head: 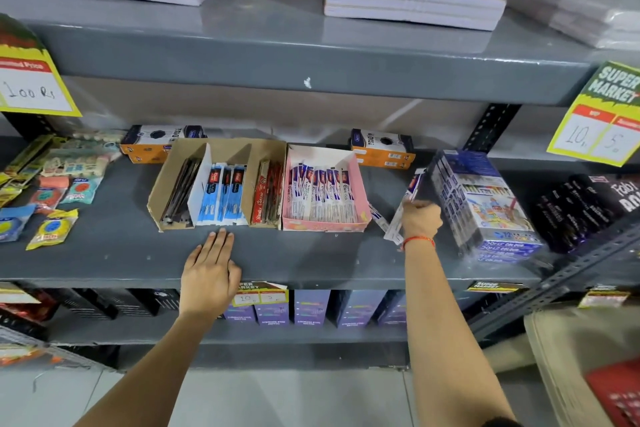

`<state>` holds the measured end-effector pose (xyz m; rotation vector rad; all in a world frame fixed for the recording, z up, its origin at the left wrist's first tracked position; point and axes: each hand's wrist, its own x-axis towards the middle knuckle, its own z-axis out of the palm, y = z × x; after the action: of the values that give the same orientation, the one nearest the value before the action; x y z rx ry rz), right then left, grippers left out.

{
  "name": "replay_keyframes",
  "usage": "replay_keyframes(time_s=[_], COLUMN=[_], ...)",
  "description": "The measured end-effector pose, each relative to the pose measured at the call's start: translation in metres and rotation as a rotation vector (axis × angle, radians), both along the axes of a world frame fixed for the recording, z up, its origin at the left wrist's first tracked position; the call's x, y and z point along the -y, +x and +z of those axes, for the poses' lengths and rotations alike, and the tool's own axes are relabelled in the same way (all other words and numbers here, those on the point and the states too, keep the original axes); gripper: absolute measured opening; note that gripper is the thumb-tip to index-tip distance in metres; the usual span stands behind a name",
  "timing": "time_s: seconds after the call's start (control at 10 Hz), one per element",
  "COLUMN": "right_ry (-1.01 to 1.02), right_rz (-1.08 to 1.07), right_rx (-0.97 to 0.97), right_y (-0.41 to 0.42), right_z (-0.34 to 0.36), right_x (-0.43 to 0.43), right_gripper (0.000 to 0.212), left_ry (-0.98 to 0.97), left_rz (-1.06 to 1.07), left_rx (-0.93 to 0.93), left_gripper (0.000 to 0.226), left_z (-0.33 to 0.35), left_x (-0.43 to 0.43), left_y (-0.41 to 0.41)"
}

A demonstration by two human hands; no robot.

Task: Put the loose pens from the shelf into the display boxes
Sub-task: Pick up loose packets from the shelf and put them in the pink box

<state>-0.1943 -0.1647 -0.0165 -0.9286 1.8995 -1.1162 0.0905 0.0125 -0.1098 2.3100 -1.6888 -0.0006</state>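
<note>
While pressed flat on the shelf (114,246) just in front of the pink box (325,226), left hand (210,269) palm down, fingers (221,241) straight and close together, holding nothing. Right of the pink box, right hand (420,218) closed around a bundle of packaged pens (403,210), fingers curled out of sight behind it. One more loose pen (377,218) flat on the shelf, just beside the pink box's right wall. Left of the pink box and touching it, cardboard box (166,180) with divided pen rows. Pink box itself packed with matching pens.
</note>
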Motion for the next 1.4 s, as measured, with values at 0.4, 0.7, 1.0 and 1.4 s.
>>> replay_keyframes(time_s=[0.4,0.7,1.0,1.4], right_ry=[-0.128,-0.173,-0.153,0.064], right_rz=[0.394,0.424,0.475,0.707], right_rx=[0.402,0.388,0.072,-0.448], right_y=[0.065,0.069,0.083,0.137], right_z=[0.001,-0.005,0.012,-0.03], right_x=[-0.056,-0.06,0.011,0.044], right_gripper=[0.03,0.007,0.012,0.015], left_ry=[-0.005,0.002,0.0,-0.003], left_rz=[0.008,0.012,-0.003,-0.011], left_rx=[-0.007,0.001,0.005,0.02], left_gripper=[0.057,0.057,0.057,0.053], left_z=[0.0,0.001,0.001,0.001], left_x=[0.0,0.0,0.0,0.002], left_y=[-0.001,-0.001,0.001,0.003])
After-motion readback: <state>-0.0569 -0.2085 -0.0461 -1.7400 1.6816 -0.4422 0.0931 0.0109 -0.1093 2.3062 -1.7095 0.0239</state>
